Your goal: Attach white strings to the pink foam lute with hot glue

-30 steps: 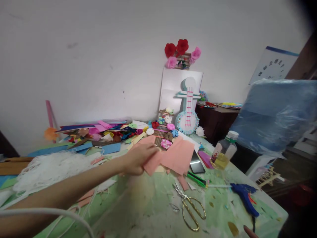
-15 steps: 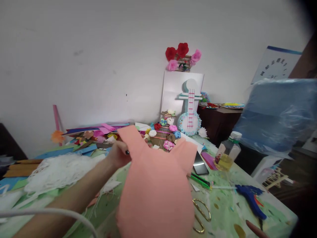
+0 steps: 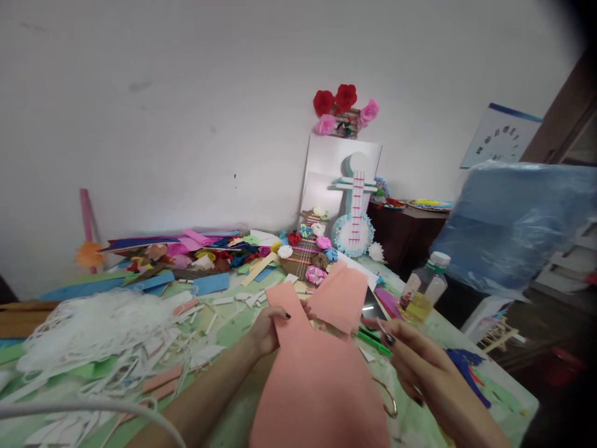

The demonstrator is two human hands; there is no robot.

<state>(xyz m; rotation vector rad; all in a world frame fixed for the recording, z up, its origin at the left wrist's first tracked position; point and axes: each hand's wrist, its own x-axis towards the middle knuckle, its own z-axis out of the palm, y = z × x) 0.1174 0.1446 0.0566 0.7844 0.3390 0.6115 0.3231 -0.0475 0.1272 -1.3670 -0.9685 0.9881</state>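
My left hand grips the narrow neck of a large salmon-pink paper cutout, thumb on the near side and fingertips showing beyond its edge. The cutout's rounded body runs off the bottom of the view. Behind it lies a separate-looking pink paper piece. My right hand is raised to the right of the cutout, its thumb and finger pinched together around something thin and pale that I cannot make out. Just left of those fingertips lies a green utility knife. Gold scissor handles show beside the cutout.
A blue glue gun lies at right, partly behind my right hand. An oil-coloured bottle stands near the table's right edge. White shredded strips heap up at left. Flower-covered cardboard guitar and white paper instrument stand at the back.
My left hand has moved right and down with the pink cutout. My right hand has come into view from the lower right, over the glue gun and scissors area.
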